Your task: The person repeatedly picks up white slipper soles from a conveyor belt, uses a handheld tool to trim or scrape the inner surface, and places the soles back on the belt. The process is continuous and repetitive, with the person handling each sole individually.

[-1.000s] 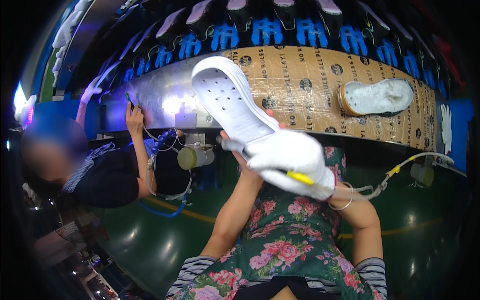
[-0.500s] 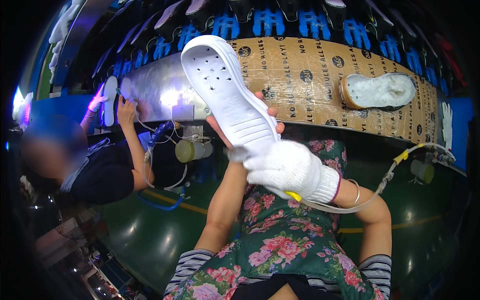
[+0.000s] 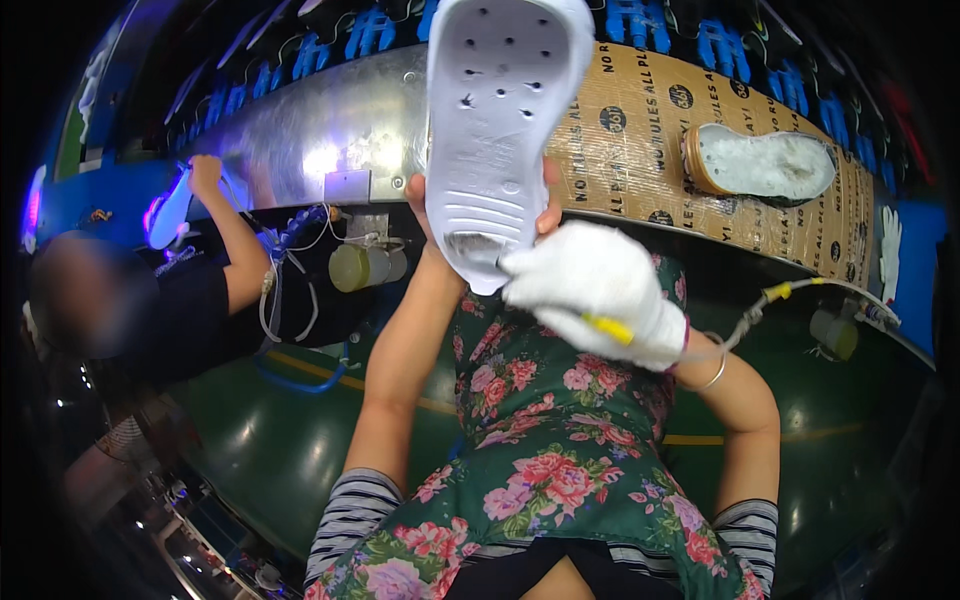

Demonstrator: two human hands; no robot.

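Bare L hand gripped a white shoe sole, toe pointing away, held aloft at the bench's near edge. Gloved R hand gripped a brush at its heel. Brushwork prob. part-done: heel underway; coverage elsewhere couldn't be judged.

I view a shoe workshop from my remote station: blue holders line the far side of a long metal bench, a white moulded sole dominates, a co-worker appears at left, and a yellow stripe crosses the glossy green floor.
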